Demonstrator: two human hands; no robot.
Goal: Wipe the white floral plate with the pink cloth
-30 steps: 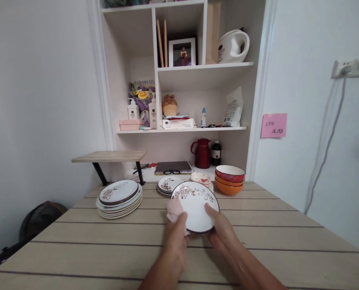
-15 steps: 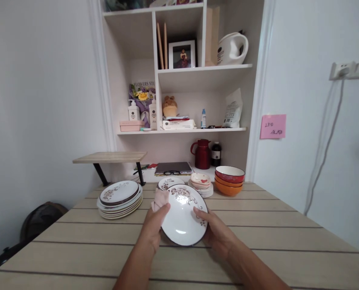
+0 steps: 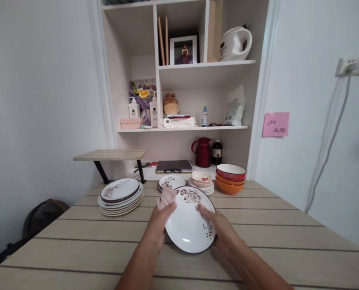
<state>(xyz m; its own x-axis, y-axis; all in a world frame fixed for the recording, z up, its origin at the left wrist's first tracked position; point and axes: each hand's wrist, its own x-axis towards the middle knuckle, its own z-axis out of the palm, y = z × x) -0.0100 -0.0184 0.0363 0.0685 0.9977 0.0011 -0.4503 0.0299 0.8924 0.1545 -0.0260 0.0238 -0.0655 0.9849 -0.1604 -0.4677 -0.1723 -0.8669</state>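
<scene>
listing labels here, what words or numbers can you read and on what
"FLOWERS STU": panel behind bouquet, cut off
"250": pink sticky note; lower line illegible
Too small or blurred to read: labels on pump bottles, pouch, dark bottle, jug, white packet, pink box

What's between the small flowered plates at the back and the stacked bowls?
Pink dishes stacked on white saucers; the head view shows them between the small plates and the bowls.

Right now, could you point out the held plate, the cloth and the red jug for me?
Held plate point(image 3: 190, 220), head view: white middle of its face.
Cloth point(image 3: 167, 197), head view: crumpled middle.
Red jug point(image 3: 203, 154), head view: front of its body.
</scene>
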